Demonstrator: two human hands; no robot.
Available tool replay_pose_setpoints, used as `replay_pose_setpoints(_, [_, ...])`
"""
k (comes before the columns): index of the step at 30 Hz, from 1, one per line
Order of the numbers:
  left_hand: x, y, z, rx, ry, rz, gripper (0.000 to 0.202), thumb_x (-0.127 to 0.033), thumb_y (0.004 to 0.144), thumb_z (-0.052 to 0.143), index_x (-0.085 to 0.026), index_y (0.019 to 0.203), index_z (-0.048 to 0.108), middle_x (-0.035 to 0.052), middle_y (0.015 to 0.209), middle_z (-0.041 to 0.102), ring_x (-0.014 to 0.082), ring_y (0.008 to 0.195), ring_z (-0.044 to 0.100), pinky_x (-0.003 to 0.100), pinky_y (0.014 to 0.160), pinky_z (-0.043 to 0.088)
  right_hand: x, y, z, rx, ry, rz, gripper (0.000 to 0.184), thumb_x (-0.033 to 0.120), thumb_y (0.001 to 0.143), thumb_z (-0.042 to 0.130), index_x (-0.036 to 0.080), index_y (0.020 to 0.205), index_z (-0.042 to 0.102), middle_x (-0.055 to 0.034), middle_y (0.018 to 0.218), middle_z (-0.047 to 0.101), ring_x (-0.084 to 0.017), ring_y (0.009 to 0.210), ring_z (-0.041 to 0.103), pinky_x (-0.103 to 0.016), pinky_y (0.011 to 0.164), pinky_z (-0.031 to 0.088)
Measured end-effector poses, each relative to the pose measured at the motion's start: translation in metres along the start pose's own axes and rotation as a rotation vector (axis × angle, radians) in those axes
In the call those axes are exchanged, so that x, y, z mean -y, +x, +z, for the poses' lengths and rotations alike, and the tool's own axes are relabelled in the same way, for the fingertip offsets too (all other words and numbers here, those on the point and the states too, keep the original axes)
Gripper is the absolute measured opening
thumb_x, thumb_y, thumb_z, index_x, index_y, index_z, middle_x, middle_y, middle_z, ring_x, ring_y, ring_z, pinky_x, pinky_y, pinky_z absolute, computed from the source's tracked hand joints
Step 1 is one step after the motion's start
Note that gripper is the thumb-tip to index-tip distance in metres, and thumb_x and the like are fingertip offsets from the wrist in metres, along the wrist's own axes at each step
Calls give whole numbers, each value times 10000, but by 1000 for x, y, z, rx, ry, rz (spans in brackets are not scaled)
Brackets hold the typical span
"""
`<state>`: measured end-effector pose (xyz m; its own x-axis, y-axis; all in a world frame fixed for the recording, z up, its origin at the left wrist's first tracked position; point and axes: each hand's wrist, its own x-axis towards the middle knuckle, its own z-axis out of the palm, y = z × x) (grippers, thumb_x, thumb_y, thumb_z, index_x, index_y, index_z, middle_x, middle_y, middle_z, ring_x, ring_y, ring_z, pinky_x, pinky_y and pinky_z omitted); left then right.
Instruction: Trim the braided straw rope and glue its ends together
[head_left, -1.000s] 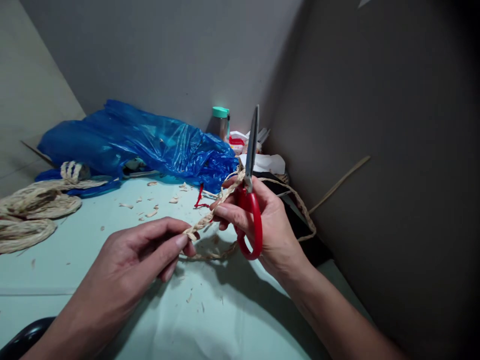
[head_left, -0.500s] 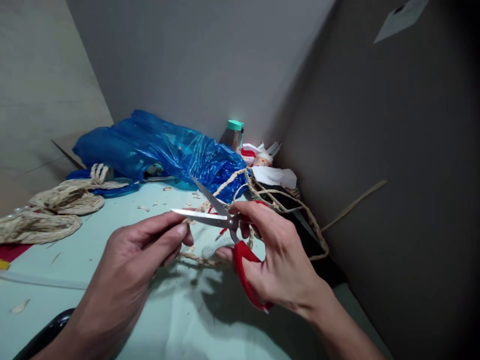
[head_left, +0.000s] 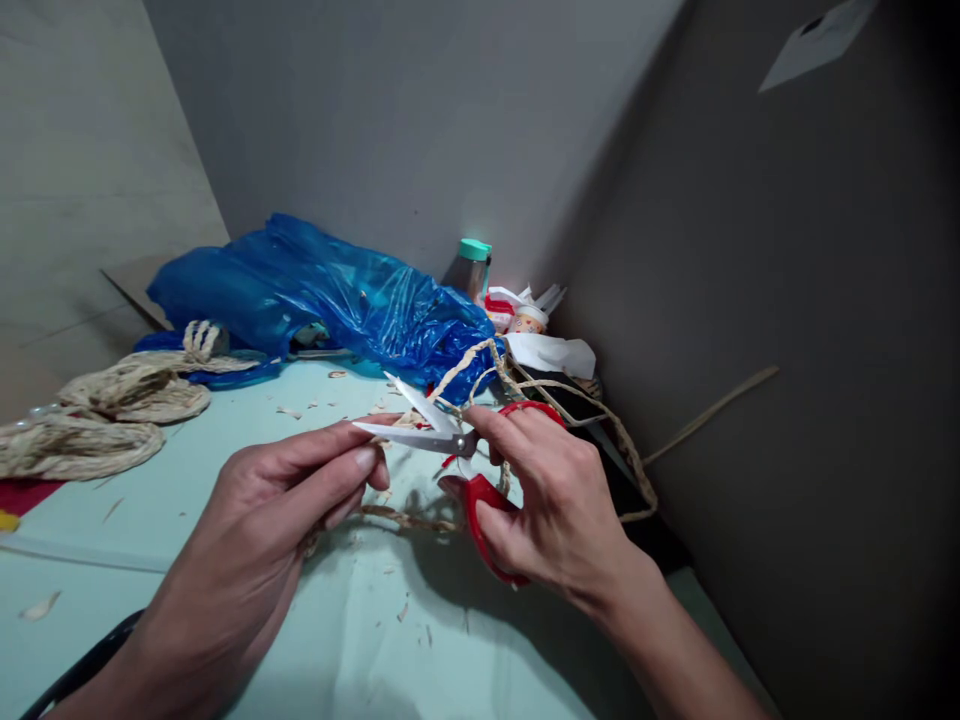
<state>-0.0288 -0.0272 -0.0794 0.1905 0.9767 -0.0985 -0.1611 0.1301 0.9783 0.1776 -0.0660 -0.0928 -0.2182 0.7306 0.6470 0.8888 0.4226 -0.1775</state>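
My right hand (head_left: 562, 490) has its fingers through the red handles of a pair of scissors (head_left: 491, 540). The blades stand partly apart and point left, with the lower tip close to my left fingertips. My left hand (head_left: 277, 510) is closed, thumb against forefinger, on a braided straw cord (head_left: 409, 520). Part of that cord hangs below the blades in a loop, and more of it rises behind the scissors and bends off to the right. Exactly where the cord lies between my left fingers is hidden.
A crumpled blue plastic bag (head_left: 322, 285) lies along the back wall, beside a green-capped bottle (head_left: 474, 265) and a paper cup (head_left: 529, 320). Bundles of straw fibre (head_left: 112, 435) are at the left. Straw scraps dot the pale green table (head_left: 360, 650). A dark wall (head_left: 787, 250) borders the right.
The scissor blades have drawn a little closer together, and the lower handle has risen slightly. My left hand keeps its pinch in nearly the same place. The view has shifted slightly.
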Motion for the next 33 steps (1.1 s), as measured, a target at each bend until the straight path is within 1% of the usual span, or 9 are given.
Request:
replay_pose_setpoints(4, [3,0,-1,-84,-90,11,216,-258,602,888,-252,813,845,4,670,748,99,573,497,169,517,417,-4,-2,-1,-54,-21,-9,442,211,783,606,129,1216,642,-59,810,673,-205,711,603,-321,644,497])
replay_pose_setpoints(7, [2,-1,0,-64,-102,27,239,-259,593,896,-237,827,852,1,640,733,89,542,478,164,489,407,-4,-2,-2,-51,-37,-9,422,212,801,587,124,1209,650,-67,811,689,-204,710,623,-317,649,512])
replay_pose_setpoints(11, [0,-2,0,-65,-69,21,201,-249,620,887,-231,817,853,3,657,726,111,632,578,156,537,456,-1,-3,-2,-49,-71,-37,348,203,822,541,94,1116,692,-93,797,701,-218,679,638,-327,619,519])
replay_pose_setpoints(15, [1,-1,0,-76,-72,32,212,-246,628,882,-248,839,857,-6,662,721,90,575,517,153,508,440,1,-3,0,-54,-123,-69,312,194,849,517,84,1064,714,-97,763,704,-228,634,642,-330,588,513])
replay_pose_setpoints(21, [-1,2,4,-87,-48,44,221,-226,635,866,-231,856,862,19,681,748,88,575,526,164,538,451,-2,-5,2,-72,-188,-74,300,151,872,506,97,1071,723,-64,691,677,-199,553,601,-299,543,459])
replay_pose_setpoints(24, [0,3,4,-96,-31,41,236,-220,633,860,-221,869,861,32,710,759,94,606,542,158,536,439,-3,-7,4,-73,-241,-61,302,109,838,498,132,1034,727,-48,692,687,-190,556,611,-284,535,419])
replay_pose_setpoints(26, [2,3,3,-83,-29,35,269,-239,630,860,-217,897,858,27,705,749,85,579,509,156,514,421,-3,-7,5,-82,-261,-48,319,80,805,488,145,1007,726,-44,710,706,-183,569,628,-275,533,398])
replay_pose_setpoints(29, [3,3,2,-50,-62,52,316,-283,597,874,-212,904,853,14,671,728,67,527,454,151,486,396,-5,-7,5,-88,-174,3,316,75,788,486,145,996,712,-24,702,698,-154,558,610,-256,536,392])
replay_pose_setpoints(33, [3,4,3,-45,-106,64,304,-267,612,874,-209,909,849,14,659,725,65,520,452,148,498,412,-7,-5,0,-115,-51,29,286,96,797,510,145,1017,685,14,666,645,-125,547,556,-238,547,395])
